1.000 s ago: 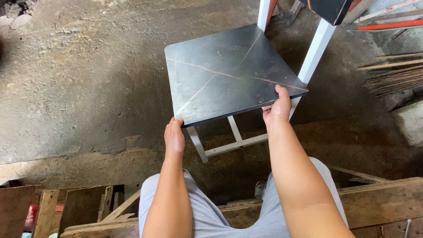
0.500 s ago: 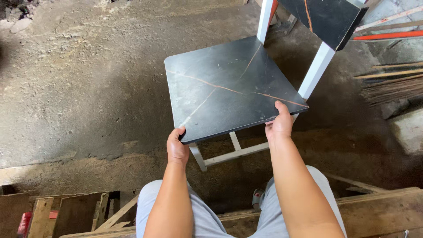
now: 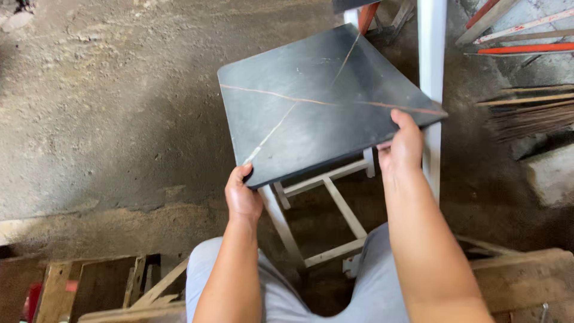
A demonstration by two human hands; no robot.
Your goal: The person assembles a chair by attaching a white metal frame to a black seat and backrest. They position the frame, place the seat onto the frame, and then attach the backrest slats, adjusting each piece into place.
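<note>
**Both hands on the seat, chair tipped toward the worker**

The left hand (image 3: 242, 196) has the near corner of the dark seat panel (image 3: 311, 101), fingers curled under the edge and thumb lying over the top. The right hand (image 3: 402, 146) clamps the right-hand edge, thumb up on the surface, the other fingers tucked out of sight beneath, so how tightly they close cannot be told from here. The panel, black with thin pale and rust-coloured veins, sits atop the white chair frame (image 3: 335, 206), which leans in over the person's grey-clad knees. One white leg (image 3: 431, 90) runs up past the right hand.

As a judgement: the seat looks already laid on the frame and squared to it, and the work in hand seems to be checking or settling its fit. Whether it is fastened underneath does not show. No tool is in either hand. Around the chair lie a concrete floor (image 3: 107, 107), wooden planks (image 3: 526, 281) at the bottom, and painted sticks (image 3: 520, 48) at upper right.
</note>
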